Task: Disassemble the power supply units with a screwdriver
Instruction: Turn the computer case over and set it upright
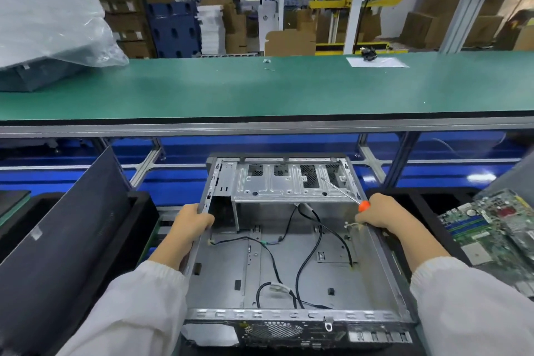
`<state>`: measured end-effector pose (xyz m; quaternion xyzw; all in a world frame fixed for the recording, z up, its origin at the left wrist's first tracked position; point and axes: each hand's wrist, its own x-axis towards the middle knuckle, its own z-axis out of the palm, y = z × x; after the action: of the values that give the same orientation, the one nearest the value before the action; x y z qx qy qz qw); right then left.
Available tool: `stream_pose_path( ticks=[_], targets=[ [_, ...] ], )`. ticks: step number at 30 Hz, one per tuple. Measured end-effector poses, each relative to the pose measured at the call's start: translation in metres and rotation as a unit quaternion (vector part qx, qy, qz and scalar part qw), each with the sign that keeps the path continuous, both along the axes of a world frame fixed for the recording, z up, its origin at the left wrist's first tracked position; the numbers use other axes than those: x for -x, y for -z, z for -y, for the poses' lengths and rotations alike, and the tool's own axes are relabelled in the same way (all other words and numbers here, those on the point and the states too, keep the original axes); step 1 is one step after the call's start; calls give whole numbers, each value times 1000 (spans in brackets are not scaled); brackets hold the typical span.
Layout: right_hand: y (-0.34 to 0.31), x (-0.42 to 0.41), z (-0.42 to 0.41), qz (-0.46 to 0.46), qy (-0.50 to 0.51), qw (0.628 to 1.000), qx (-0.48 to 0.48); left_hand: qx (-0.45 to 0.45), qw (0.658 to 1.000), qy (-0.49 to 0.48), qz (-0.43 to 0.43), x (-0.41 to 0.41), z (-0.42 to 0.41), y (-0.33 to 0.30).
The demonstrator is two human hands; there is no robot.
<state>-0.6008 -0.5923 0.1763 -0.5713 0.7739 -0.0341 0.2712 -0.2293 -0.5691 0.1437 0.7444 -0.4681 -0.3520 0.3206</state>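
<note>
The person stands over an open grey metal computer case [291,257], low in the middle of the frame, gripping it by both side walls. The left hand [193,222] curls its fingers over the left wall's rim. The right hand [380,214] closes round the right wall and also holds an orange-handled screwdriver [345,193], whose thin shaft points up-left over the silver drive bracket [291,182].

I see no power supply box inside the case; only loose black cables [306,257] lie on its floor. So this looks like handling the stripped shell, probably lifting or turning it away. The next move calls for a level, two-handed lift, keeping the screwdriver tip clear.

At the right edge, a black tray [427,205] holds green circuit boards [497,228]. At left, a dark flat panel [69,240] leans tilted in another black bin [141,211].
</note>
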Motion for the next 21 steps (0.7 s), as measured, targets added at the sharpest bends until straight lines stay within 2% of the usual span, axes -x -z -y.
stream_pose_path(
  ticks=[5, 10, 15, 21],
  targets=[
    [-33, 7, -6, -38, 4, 992, 121, 102, 995, -2, 17, 0, 0, -38],
    [-51, 9, -22, -52, 35, 956, 285, 249, 968, -29, 34, 10, -8, -56],
    [-26, 2, -31, -43, 83, 896, 435, 346, 935, -64, 37, 22, -12, -45],
    [25, -6, -36, 6, 78, 861, 503, 378, 921, -78, 45, 19, -9, -7]
  ],
)
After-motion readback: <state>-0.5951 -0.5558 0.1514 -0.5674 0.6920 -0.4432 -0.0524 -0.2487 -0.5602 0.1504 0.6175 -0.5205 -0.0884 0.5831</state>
